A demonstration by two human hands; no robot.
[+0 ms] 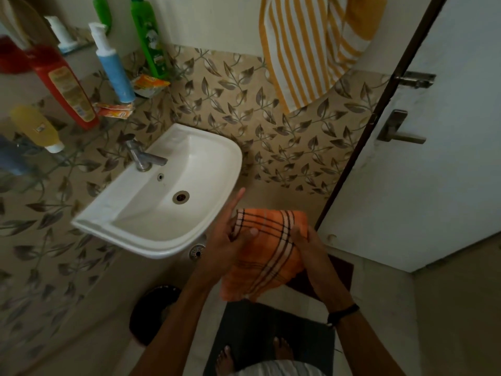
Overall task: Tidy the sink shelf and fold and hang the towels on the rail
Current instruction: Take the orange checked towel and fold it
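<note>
An orange towel (268,256) with dark and white check lines is folded into a small bundle, held in front of me to the right of the sink. My left hand (230,240) grips its left side, thumb on top and index finger pointing up. My right hand (309,245) holds its right edge. A yellow-and-white striped towel (303,50) hangs on the wall above. On the glass shelf (113,119) over the sink stand a red bottle (67,88), a blue-and-white bottle (113,66), a green bottle (149,36), a yellow bottle (38,128) and orange sachets (150,82). The rail is out of view.
The white sink (211,234) with its tap (141,156) is mounted on the leaf-patterned tiled wall. A white door (433,185) with a handle (398,131) stands at the right. A black bin (151,310) sits under the sink. My feet rest on a dark mat (271,337).
</note>
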